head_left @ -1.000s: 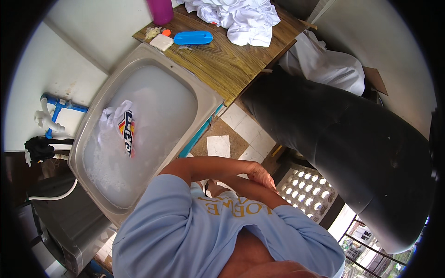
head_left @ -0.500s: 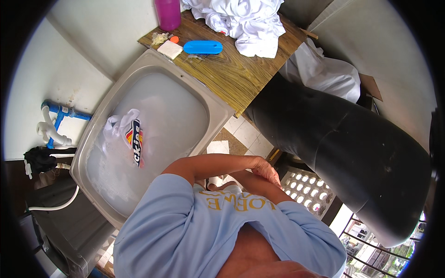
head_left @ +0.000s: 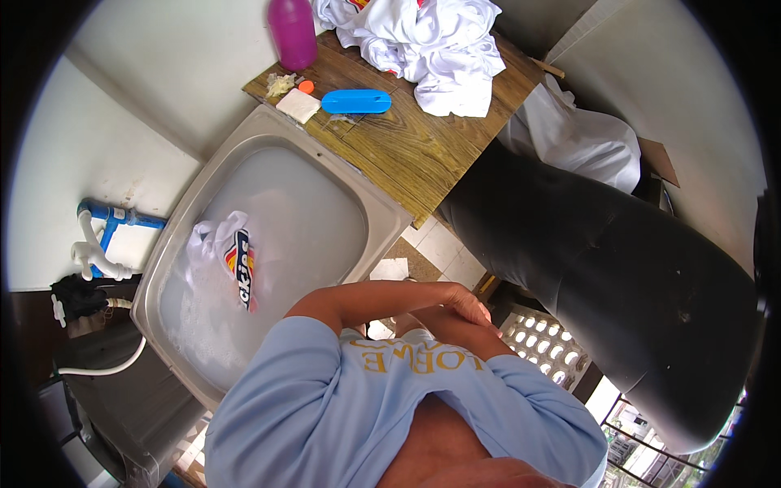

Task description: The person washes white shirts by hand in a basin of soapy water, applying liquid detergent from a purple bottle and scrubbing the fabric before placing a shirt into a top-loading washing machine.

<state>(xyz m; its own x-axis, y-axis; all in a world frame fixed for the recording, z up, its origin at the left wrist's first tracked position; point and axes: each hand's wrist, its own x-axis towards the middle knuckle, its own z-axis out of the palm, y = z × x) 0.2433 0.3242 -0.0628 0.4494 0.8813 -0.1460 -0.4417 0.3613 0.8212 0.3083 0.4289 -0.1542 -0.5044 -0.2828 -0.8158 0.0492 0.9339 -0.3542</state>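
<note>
My left arm crosses in front of my body, and my left hand (head_left: pixel 470 307) grips my right forearm (head_left: pixel 455 329), its fingers curled over it. That forearm passes beneath my left arm, so my right hand is hidden. To the left, a grey sink (head_left: pixel 382 220) is filled with cloudy, sudsy water. A white garment (head_left: pixel 213 236) with a dark, red and yellow printed patch (head_left: pixel 242 268) floats partly submerged in it. Neither hand touches the sink or the garment.
A wooden counter (head_left: pixel 455 150) behind the sink bears a heap of white clothes (head_left: pixel 431 49), a blue brush (head_left: pixel 356 102), a whitish bar (head_left: pixel 298 106), an orange cap (head_left: pixel 306 86) and a purple bottle (head_left: pixel 291 37). A large black padded cylinder (head_left: pixel 602 244) fills the right side. Blue pipes (head_left: pixel 122 216) line the left wall.
The view has tilted a little, so the sink and counter appear lower. My left hand has shifted slightly along my right forearm. The garment floats where it was.
</note>
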